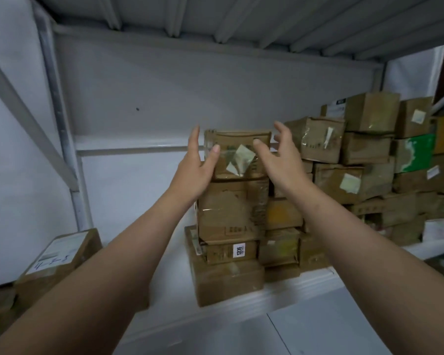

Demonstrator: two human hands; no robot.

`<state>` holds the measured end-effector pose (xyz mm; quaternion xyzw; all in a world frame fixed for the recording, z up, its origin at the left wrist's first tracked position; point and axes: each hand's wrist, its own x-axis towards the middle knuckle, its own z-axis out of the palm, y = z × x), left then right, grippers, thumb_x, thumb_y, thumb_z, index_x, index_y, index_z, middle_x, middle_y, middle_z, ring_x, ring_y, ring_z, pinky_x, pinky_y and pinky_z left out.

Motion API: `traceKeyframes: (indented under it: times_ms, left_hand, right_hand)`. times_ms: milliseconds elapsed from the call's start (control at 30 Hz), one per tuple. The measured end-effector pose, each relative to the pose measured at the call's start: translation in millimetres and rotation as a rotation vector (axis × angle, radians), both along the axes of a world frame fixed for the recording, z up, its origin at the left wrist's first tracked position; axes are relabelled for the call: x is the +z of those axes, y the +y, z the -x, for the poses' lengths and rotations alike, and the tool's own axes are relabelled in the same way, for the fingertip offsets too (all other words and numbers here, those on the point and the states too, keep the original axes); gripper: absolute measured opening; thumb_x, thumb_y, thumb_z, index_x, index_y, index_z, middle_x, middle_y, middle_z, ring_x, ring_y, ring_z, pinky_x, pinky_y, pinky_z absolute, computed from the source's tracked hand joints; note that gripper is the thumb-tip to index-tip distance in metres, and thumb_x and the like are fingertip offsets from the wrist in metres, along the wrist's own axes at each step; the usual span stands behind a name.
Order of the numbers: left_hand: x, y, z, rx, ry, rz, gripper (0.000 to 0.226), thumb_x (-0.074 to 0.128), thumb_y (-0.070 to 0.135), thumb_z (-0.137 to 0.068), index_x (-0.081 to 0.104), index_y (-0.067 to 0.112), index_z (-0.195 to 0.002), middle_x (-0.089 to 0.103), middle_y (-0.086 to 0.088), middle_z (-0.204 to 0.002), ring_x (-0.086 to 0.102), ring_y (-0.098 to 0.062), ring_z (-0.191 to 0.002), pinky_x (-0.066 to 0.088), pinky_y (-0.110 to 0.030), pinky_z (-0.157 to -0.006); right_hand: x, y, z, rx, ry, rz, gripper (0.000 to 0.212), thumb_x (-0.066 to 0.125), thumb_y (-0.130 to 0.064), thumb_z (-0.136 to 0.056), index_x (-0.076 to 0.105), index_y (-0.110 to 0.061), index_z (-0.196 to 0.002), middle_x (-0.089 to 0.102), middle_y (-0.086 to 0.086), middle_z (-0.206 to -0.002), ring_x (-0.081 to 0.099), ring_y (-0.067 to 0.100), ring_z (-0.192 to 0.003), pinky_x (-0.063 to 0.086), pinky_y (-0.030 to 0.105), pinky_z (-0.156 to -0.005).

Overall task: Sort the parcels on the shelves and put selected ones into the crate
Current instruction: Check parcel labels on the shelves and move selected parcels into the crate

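A taped brown cardboard parcel sits on top of a stack of parcels on the white shelf. My left hand is at the parcel's left side, fingers straight, thumb against its front. My right hand is spread at the parcel's right side, with the thumb over its front; whether it touches the parcel I cannot tell. No crate is in view.
Many more cardboard parcels are piled along the shelf to the right, one with a green face. A labelled parcel lies at the lower left. A shelf upright and a diagonal brace stand left; the upper shelf's underside is overhead.
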<state>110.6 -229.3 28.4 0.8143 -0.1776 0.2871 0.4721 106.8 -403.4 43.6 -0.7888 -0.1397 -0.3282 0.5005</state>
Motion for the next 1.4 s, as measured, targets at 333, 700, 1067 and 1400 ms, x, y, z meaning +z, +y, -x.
traceKeyframes:
  times_ms: [333, 700, 1067, 1400]
  left_hand:
    - [-11, 1, 32, -0.198, -0.109, 0.427, 0.024, 0.030, 0.051, -0.095, 0.039, 0.035, -0.110, 0.060, 0.011, -0.106, 0.060, 0.008, -0.091, 0.052, -0.029, -0.088]
    - [-45, 28, 84, -0.106, -0.159, 0.569, 0.029, 0.034, 0.032, -0.101, 0.053, 0.030, -0.122, 0.061, 0.017, -0.117, 0.057, 0.005, -0.111, 0.048, -0.017, -0.092]
    - [-91, 87, 129, -0.101, 0.110, 0.617, 0.070, 0.074, 0.041, -0.070, 0.044, 0.024, -0.132, 0.066, 0.002, -0.120, 0.065, -0.015, -0.107, 0.055, -0.034, -0.087]
    - [-145, 131, 150, 0.237, 0.077, 0.386, 0.044, 0.063, 0.036, -0.088, 0.049, 0.035, -0.130, 0.051, 0.002, -0.134, 0.052, -0.010, -0.121, 0.047, -0.043, -0.102]
  right_hand:
    - [-8, 10, 25, 0.189, -0.230, -0.300, 0.034, 0.053, -0.034, -0.096, 0.052, -0.023, -0.128, 0.053, -0.003, -0.120, 0.052, -0.001, -0.108, 0.046, 0.014, -0.090]
    - [-44, 51, 58, 0.399, -0.243, -0.499, 0.026, 0.055, -0.004, -0.094, 0.054, -0.016, -0.117, 0.063, -0.005, -0.113, 0.062, 0.000, -0.103, 0.050, 0.016, -0.086]
    - [-114, 102, 86, 0.423, -0.055, -0.309, 0.040, 0.046, -0.053, -0.082, 0.064, -0.037, -0.114, 0.053, -0.005, -0.132, 0.047, -0.003, -0.124, 0.040, 0.024, -0.105]
    - [-160, 150, 98, 0.530, 0.167, -0.533, 0.029, 0.058, -0.024, -0.094, 0.054, -0.041, -0.118, 0.065, -0.015, -0.114, 0.061, 0.001, -0.110, 0.050, 0.036, -0.099]
